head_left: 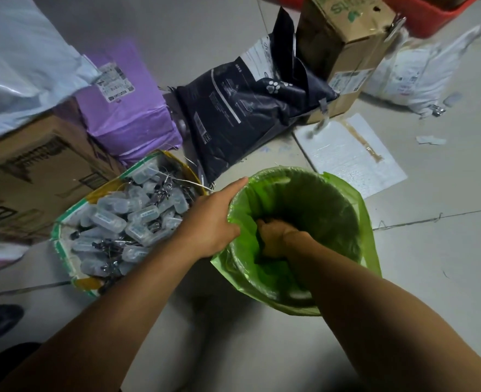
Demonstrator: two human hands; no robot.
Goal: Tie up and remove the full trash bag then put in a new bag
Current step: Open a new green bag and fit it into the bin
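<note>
- My right hand [278, 236] reaches inside the bin [298, 299], fingers curled into the green bag [370, 222] lining it.
- My left hand [213, 219] grips the bin's left rim, thumb pressing the bag's edge.
- Left of the bin sits a sack of small plastic cases [131, 219].

head cam | worn on person's head — looks forward and down | close over floor [205, 321] — single view

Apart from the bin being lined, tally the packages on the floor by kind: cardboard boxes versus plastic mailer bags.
Cardboard boxes: 2 (left, top right)
Plastic mailer bags: 4 (grey-white, purple, black, white)
Total: 6
</note>
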